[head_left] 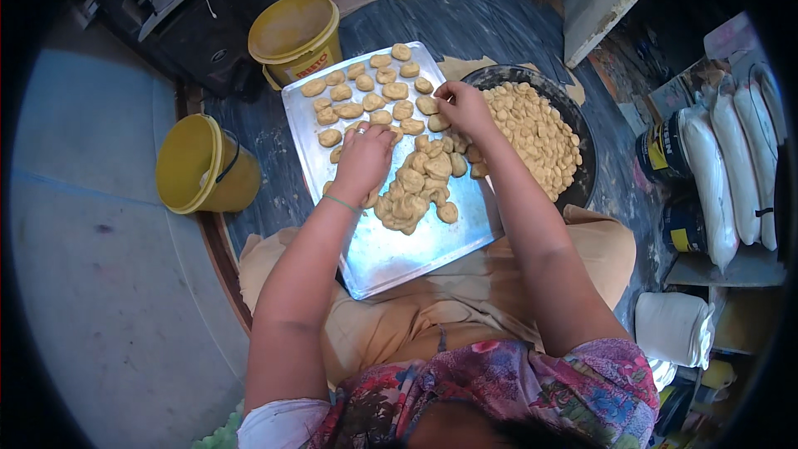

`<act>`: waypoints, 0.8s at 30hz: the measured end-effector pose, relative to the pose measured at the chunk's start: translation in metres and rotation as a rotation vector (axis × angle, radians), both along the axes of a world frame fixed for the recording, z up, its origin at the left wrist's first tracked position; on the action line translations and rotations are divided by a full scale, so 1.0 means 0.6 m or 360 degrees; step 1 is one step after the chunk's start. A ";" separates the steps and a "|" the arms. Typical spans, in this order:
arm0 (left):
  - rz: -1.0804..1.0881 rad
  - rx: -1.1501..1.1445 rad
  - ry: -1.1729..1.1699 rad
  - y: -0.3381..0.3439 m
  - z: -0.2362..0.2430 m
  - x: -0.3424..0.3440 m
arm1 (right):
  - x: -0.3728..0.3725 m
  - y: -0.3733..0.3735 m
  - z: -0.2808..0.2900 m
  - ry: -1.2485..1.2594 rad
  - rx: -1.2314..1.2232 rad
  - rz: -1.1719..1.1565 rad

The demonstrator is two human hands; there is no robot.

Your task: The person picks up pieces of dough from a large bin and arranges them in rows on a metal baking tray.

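Over the tray point(391, 262), the left hand point(364, 160) and right hand point(467, 110) curl loosely, grasp unclear, by dough pieces point(396, 91) seemingly spaced against sticking.

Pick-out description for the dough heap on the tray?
Find the silver metal tray at the picture's centre. On it, to the lower right of the left hand, is the dough heap. Unlike the spaced-out dough pieces toward the tray's far end, its lumps are piled together.
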State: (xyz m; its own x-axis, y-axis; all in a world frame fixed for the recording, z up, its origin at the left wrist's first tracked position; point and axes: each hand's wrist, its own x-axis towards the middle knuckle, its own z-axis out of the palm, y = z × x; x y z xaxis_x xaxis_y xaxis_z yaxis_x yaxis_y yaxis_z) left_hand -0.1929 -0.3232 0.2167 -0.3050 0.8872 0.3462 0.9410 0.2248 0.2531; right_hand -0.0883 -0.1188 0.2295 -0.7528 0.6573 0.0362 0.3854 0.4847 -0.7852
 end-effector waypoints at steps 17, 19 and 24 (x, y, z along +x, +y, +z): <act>0.0021 -0.0107 -0.0117 -0.013 0.028 -0.016 | -0.074 0.043 -0.030 0.0047 0.0117 -0.0112; 0.0028 -0.0118 -0.0105 -0.015 0.030 -0.019 | -0.082 0.044 -0.023 -0.0068 0.0013 0.0119; 0.0099 -0.0132 -0.0225 -0.037 0.061 -0.022 | -0.046 0.031 0.007 0.0014 -0.0072 0.0075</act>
State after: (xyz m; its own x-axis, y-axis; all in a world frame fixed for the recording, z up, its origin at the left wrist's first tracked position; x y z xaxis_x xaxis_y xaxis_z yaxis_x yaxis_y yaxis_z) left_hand -0.2062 -0.3456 0.2533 -0.4010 0.8887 0.2225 0.8809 0.3073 0.3600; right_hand -0.1157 -0.1003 0.2335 -0.7826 0.6224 0.0139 0.3560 0.4658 -0.8101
